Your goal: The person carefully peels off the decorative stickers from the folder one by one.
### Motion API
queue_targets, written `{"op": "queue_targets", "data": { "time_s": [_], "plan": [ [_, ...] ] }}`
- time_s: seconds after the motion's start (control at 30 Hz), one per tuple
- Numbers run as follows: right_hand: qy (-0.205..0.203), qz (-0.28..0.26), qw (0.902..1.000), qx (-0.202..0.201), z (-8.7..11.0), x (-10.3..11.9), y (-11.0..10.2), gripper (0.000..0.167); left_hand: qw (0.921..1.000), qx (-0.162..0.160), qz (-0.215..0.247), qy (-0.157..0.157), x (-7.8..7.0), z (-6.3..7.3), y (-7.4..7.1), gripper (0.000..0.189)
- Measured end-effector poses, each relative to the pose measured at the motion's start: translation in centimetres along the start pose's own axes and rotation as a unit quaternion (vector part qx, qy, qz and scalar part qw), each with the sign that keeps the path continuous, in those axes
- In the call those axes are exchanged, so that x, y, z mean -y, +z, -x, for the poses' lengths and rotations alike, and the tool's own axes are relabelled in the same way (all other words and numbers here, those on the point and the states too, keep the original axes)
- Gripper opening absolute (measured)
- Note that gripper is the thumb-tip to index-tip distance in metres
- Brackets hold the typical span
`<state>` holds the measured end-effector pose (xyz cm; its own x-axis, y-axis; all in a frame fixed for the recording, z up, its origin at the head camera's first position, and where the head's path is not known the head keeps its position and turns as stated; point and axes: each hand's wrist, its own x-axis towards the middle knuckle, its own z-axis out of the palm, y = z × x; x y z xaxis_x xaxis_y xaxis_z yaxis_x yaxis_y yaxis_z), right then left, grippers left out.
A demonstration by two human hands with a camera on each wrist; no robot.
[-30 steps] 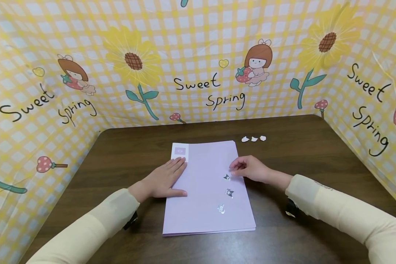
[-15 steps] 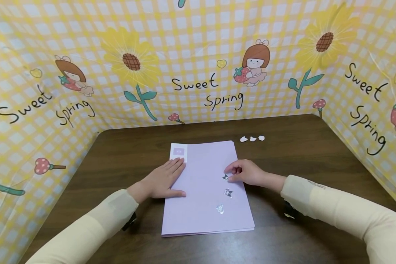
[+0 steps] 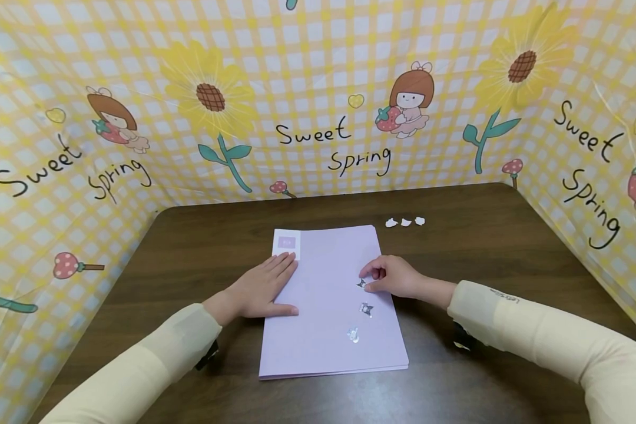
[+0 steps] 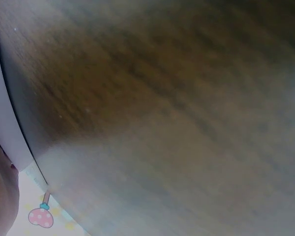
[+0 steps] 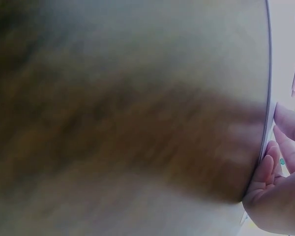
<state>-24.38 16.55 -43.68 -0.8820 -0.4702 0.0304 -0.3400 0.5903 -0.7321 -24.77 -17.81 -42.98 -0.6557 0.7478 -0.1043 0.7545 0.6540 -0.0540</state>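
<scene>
A lavender paper folder (image 3: 334, 353) lies in the middle of the table, with a white label (image 3: 295, 234) at its top left corner. My left hand (image 3: 259, 288) rests flat on its left edge, fingers straight. Over the right edge is my right hand (image 3: 394, 278). Its thumb and index fingertip sit apart at the edges of a small dark and white sticker (image 3: 361, 284), which shows between them. Below are another dark sticker (image 3: 367, 309) and a pale, shiny one (image 3: 353, 335). The right wrist view shows thumb and fingers (image 5: 280, 187) behind the folder's edge.
Three white scraps (image 3: 405, 222) lie in a row at the back right of the brown wooden table (image 3: 206, 235). A yellow checked cloth (image 3: 318, 76) with flowers and lettering hangs behind and at both sides.
My right hand has moved slightly left, bringing thumb and index fingertip closer about the upper sticker. The left hand stays on the folder, and the stickers hold their places on it.
</scene>
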Motion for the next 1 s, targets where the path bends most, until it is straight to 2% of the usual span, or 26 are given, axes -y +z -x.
{"op": "queue_targets", "data": {
  "time_s": [0.57, 1.0],
  "plan": [
    [0.013, 0.003, 0.9999, 0.004, 0.09, 0.37, 0.15, 0.013, 0.9999, -0.015, -0.002, 0.007, 0.13, 0.0, 0.3, 0.105],
    [0.008, -0.004, 0.9999, 0.014, 0.08, 0.41, 0.14, 0.009, 0.9999, -0.014, 0.006, 0.007, 0.14, 0.08, 0.14, 0.105]
  ]
}}
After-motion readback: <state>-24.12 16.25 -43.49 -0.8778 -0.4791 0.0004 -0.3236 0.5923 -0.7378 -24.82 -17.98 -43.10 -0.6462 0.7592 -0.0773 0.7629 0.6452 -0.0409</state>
